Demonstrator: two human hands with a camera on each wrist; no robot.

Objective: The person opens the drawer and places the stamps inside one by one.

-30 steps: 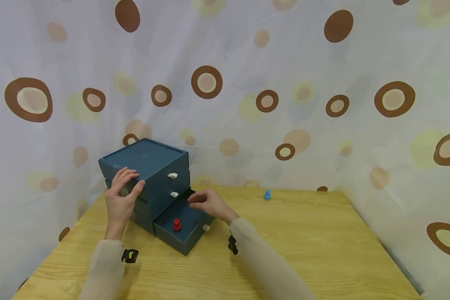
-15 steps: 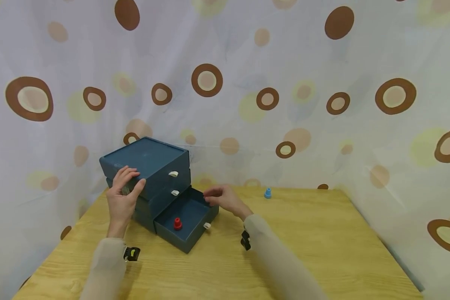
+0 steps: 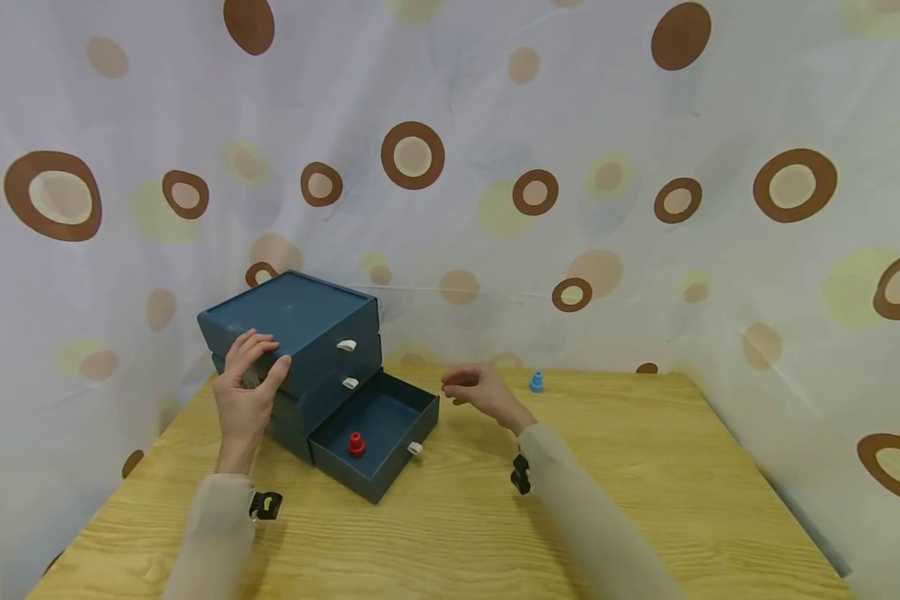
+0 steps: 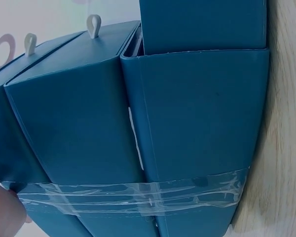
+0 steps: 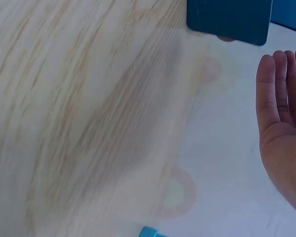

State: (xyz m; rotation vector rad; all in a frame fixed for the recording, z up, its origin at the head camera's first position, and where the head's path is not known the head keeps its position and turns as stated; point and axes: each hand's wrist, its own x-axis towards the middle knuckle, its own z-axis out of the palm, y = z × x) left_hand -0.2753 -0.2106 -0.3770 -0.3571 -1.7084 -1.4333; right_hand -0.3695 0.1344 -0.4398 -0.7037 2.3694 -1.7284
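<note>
A dark blue three-drawer box [image 3: 292,325] stands on the wooden table [image 3: 645,500] at the left. Its bottom drawer [image 3: 375,433] is pulled out, and a small red piece [image 3: 356,443] stands inside it. My left hand [image 3: 246,392] rests on the box's near top corner, fingers on the lid and thumb on the side. My right hand [image 3: 480,392] hovers empty above the table just right of the drawer, fingers relaxed; the right wrist view shows its bare palm [image 5: 283,128]. A small blue piece [image 3: 537,382] stands beyond it near the curtain. In the left wrist view, clear tape [image 4: 138,192] wraps the box side.
A spotted curtain [image 3: 570,167] closes off the back and both sides of the table. White pull tabs [image 3: 347,345] stick out of the drawer fronts. The table's right half is bare wood.
My right hand has drawn out of the bottom drawer and moved right, toward the blue piece. The red piece stays in the drawer. My left hand has kept its place on the box.
</note>
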